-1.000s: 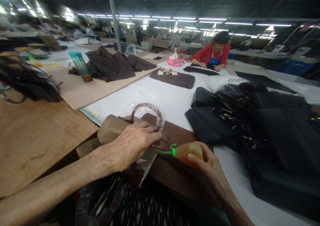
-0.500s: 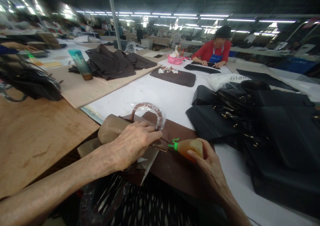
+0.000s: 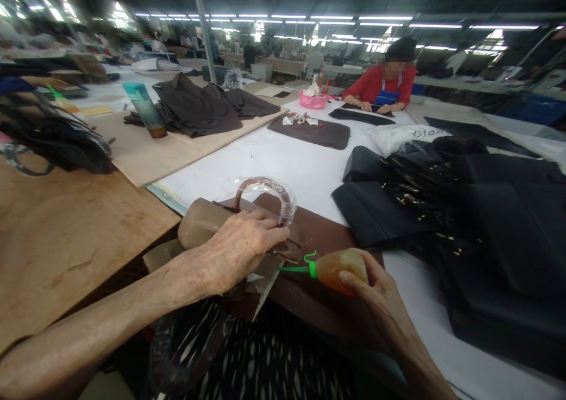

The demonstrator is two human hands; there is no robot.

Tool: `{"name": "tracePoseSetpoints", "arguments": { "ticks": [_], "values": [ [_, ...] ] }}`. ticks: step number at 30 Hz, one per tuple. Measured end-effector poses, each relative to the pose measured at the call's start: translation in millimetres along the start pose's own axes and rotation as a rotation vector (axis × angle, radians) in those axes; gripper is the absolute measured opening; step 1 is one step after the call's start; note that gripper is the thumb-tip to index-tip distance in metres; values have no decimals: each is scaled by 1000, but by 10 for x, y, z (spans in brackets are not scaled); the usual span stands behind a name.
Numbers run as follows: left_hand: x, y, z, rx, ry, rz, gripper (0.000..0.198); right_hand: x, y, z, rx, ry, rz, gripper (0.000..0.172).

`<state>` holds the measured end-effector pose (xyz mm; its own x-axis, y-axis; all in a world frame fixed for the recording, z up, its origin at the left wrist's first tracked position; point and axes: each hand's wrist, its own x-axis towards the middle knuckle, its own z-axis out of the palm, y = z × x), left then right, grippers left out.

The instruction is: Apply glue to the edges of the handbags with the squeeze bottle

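Two bare hands meet over a brown-and-tan bag (image 3: 200, 230) at the near edge of a white table (image 3: 225, 164), and the relation that matters is a short line between them: the right hand (image 3: 374, 279) grasps a squeeze bottle (image 3: 338, 272) by its rounded back end, thumb along the near side, so that the bottle's long axis runs nearly level across the view and its thin green spout (image 3: 295, 268) points left at the bag. The tip ends at the pale edge of a loose tan flap (image 3: 265, 279), just below the left hand's thumb; whether it touches the flap or stops slightly short, I cannot tell. The left hand (image 3: 241, 247) lies back upward across the bag, beside the base of the upper handle (image 3: 289, 204), and is the nearer hand to the flap; its fingertips are mostly hidden, so I cannot tell whether they pinch the material or merely press on it. The bottle looks soft and cloudy, with amber liquid along its lower side, a paler band above, and a bright green cap from which a small curled hook rises. The bag is smooth and creased, its arched handle wrapped in shiny clear plastic. A flat dark brown sheet (image 3: 321, 230) lies beneath the work, and a pile of black pieces (image 3: 398, 217) sits to the right.
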<state>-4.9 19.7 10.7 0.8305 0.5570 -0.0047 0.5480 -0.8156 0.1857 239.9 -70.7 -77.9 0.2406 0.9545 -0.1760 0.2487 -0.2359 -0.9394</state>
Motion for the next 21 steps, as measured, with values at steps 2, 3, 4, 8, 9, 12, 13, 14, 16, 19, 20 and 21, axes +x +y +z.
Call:
{"name": "tracePoseSetpoints", "arguments": {
  "ticks": [2,3,4,8,9,12,13,14,16,19,20,21],
  "values": [
    [1,0,7,3,7,7,29,-16,10,1,31,-21,18,44],
    [2,0,8,8,9,9,28,-24,17,6,45,-30,23,45],
    [2,1,8,13,10,10,27,-32,25,12,56,-33,25,45],
    [-1,5,3,15,5,8,26,-76,59,44,64,-10,18,45],
    [-4,5,5,13,6,5,26,-91,65,50,66,-2,19,46],
    [-13,5,20,17,12,0,29,-145,66,64,77,-17,35,47],
    [-15,6,25,22,11,0,30,-164,60,67,82,-28,40,47],
    [-15,8,26,29,6,-2,32,-183,54,71,85,-39,46,46],
    [-10,15,18,41,-14,-12,33,-219,42,78,97,-56,50,46],
    [4,31,-10,48,-32,-30,32,-273,43,86,121,-46,54,48],
    [8,36,-19,49,-34,-34,32,-291,48,88,123,-47,51,48],
    [10,39,-24,49,-33,-37,33,-311,53,90,121,-50,49,48]
  ]
}}
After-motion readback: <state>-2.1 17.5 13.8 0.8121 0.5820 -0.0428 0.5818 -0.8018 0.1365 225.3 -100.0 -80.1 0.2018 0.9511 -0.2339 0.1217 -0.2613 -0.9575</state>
